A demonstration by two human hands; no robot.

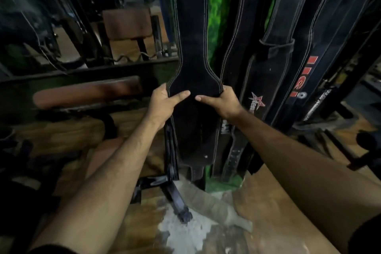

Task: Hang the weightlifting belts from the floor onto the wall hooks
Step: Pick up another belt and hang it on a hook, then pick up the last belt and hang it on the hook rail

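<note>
A black weightlifting belt [193,51] with pale stitching hangs straight down in front of me, running out of the top of the frame. My left hand [162,103] grips its left edge at the wide part, thumb across the front. My right hand [220,102] grips the right edge at the same height, thumb across the front. Its lower end [192,146] hangs just above the floor. The hooks are out of view above.
Several more black belts [288,47] hang close on the right, one with a red star logo [256,100], one with red lettering [303,78]. A green wall strip [215,16] shows behind. A brown padded bench [86,93] and dark machine frames stand left. Worn wooden floor [268,202] lies below.
</note>
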